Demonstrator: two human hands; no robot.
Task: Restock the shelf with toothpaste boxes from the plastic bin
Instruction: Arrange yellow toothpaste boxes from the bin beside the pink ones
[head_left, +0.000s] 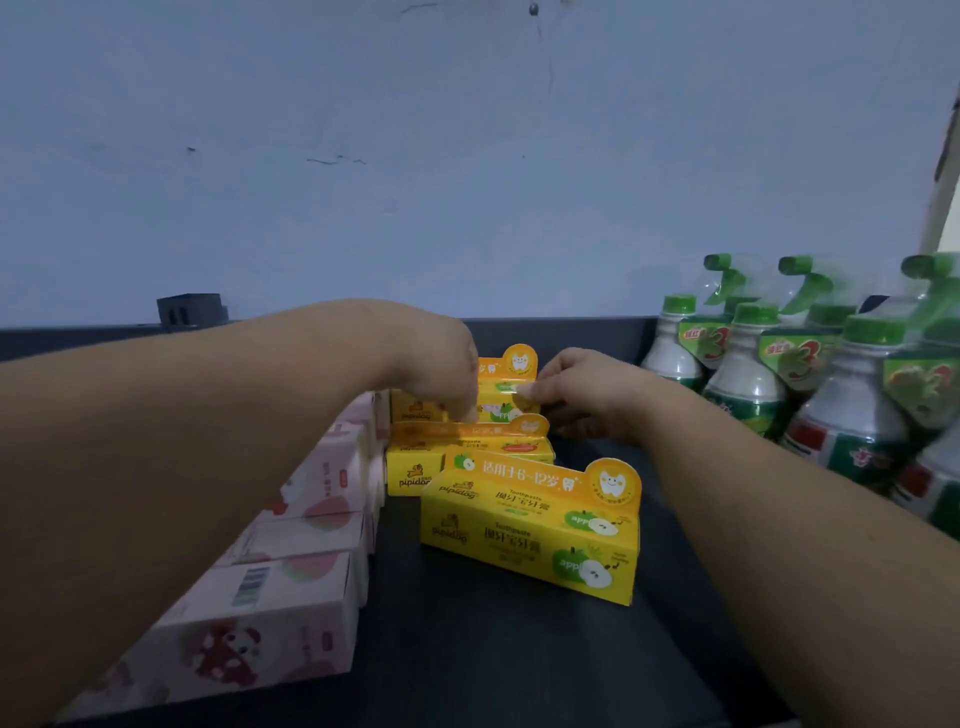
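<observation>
Several yellow toothpaste boxes stand in a row on the dark shelf (467, 649). The front box (530, 525) sits askew, with a middle box (467, 449) behind it. My left hand (441, 374) bends down over the left part of a rear yellow box (501, 387), its fingertips on the box. My right hand (576, 395) pinches that box's right end between thumb and curled fingers. Another box's round tab (519, 358) shows behind the hands. My hands hide most of the held box.
Pink boxes (291, 571) line the shelf's left side, close against the yellow row. Green-capped spray bottles (753, 374) crowd the right. A pale blue wall (467, 156) rises behind the shelf's back rim (561, 327). A dark bracket (189, 312) sits at the back left.
</observation>
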